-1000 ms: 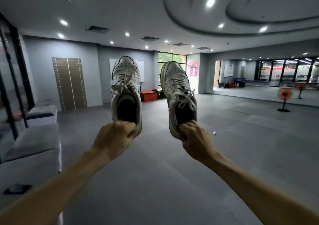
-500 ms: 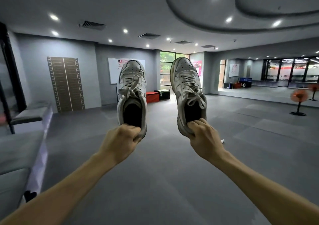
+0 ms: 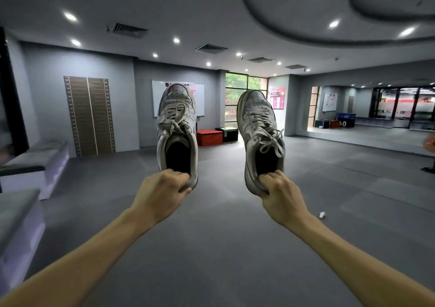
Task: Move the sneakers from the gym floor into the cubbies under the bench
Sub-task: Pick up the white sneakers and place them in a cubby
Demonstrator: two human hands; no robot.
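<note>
Both arms reach forward over the gray gym floor (image 3: 211,248), each hand gripping one white sneaker by its heel, toes pointing up and away. The left hand (image 3: 162,195) is clenched on the heel rim of the left sneaker (image 3: 177,128), its fingertips curled over the collar so the heel itself is mostly hidden. The right hand (image 3: 281,195) pinches the heel of the right sneaker (image 3: 260,132), which tilts a little to the left; its thumb lies out of sight behind the shoe. The two sneakers hang apart, well above the floor. At the left edge a padded bench (image 3: 35,158) is cut off by the frame, and whether cubbies sit beneath it cannot be made out. Far back stand a red box (image 3: 209,137) and a whiteboard (image 3: 200,99), partly covered by the left sneaker. A small white object (image 3: 321,214) on the floor to the right is too small to identify.
</note>
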